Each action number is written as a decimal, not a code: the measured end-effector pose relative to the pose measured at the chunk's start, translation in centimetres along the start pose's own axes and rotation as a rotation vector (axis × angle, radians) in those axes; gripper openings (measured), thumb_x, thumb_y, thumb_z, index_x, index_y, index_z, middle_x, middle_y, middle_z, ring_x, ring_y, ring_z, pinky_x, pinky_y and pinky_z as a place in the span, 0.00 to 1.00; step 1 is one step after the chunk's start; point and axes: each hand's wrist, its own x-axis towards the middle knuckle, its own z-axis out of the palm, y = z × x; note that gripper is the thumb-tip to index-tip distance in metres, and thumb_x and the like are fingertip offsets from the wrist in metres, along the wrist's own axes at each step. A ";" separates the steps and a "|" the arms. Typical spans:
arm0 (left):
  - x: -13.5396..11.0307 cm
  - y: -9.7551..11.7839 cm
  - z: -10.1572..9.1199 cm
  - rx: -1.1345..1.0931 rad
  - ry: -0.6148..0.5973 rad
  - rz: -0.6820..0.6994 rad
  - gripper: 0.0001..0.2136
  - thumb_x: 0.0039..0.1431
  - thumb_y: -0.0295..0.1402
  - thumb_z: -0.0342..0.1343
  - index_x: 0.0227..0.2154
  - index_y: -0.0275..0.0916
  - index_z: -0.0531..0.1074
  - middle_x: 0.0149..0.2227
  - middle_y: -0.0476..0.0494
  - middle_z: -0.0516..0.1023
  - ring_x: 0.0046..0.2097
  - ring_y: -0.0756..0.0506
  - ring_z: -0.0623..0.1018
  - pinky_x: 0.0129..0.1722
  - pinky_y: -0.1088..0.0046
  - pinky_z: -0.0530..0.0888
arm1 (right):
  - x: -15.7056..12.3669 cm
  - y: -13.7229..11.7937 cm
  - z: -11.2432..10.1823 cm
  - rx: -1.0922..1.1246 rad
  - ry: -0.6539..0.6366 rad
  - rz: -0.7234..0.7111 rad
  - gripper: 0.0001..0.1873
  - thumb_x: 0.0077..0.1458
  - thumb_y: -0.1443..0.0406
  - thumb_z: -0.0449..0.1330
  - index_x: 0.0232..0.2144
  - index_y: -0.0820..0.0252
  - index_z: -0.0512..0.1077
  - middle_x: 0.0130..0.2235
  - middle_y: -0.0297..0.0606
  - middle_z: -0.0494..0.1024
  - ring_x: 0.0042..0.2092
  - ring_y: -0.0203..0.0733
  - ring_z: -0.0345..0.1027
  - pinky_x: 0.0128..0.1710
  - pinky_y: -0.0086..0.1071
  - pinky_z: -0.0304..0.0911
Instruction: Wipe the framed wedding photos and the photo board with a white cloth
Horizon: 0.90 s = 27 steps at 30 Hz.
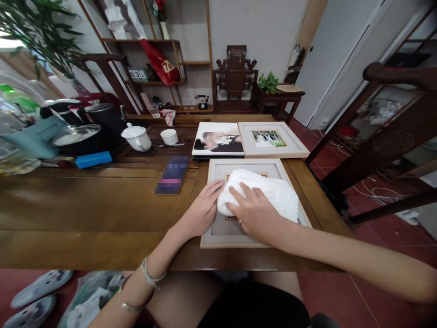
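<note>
A picture frame [206, 228] with a pale wood border lies flat near the table's front edge. On its glass rests a bunched white towel [282, 196], which covers most of the picture in the middle. My right hand [254, 207] grips the towel from above, its fingers bent into the cloth and pressing it onto the glass. Along the frame's left side lies my left hand [204, 207], fingers stretched out and close to the towel's left end. It holds nothing.
Behind are a second frame [293, 139] and a white-covered photo album [218, 152]. A pixelated dark-blue item [172, 175] lies to the left. Further left stand a lidded white cup [136, 138], a small white cup [169, 136], a blue block [93, 159] and a black pot [80, 136].
</note>
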 end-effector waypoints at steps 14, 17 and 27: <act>0.0 -0.1 0.0 0.032 -0.024 -0.019 0.22 0.66 0.26 0.39 0.62 0.36 0.59 0.64 0.35 0.60 0.66 0.39 0.57 0.65 0.49 0.58 | -3.4 -3.9 -0.7 0.152 0.140 -0.241 0.11 0.56 0.67 0.56 0.42 0.56 0.73 0.52 0.52 0.71 0.55 0.62 0.63 0.47 0.51 0.63; 0.1 0.0 0.1 0.039 -0.022 -0.035 0.21 0.66 0.27 0.40 0.61 0.32 0.61 0.64 0.33 0.61 0.66 0.39 0.58 0.65 0.52 0.58 | -2.3 -1.5 0.3 0.112 0.100 -0.128 0.17 0.51 0.71 0.58 0.45 0.57 0.72 0.51 0.52 0.71 0.54 0.61 0.63 0.46 0.49 0.63; 0.0 0.3 0.0 0.037 -0.015 -0.019 0.22 0.66 0.26 0.38 0.62 0.33 0.59 0.64 0.34 0.60 0.67 0.41 0.57 0.66 0.52 0.57 | 3.9 9.1 3.0 -0.029 0.262 0.133 0.23 0.50 0.79 0.51 0.49 0.68 0.68 0.52 0.60 0.68 0.54 0.61 0.60 0.48 0.48 0.57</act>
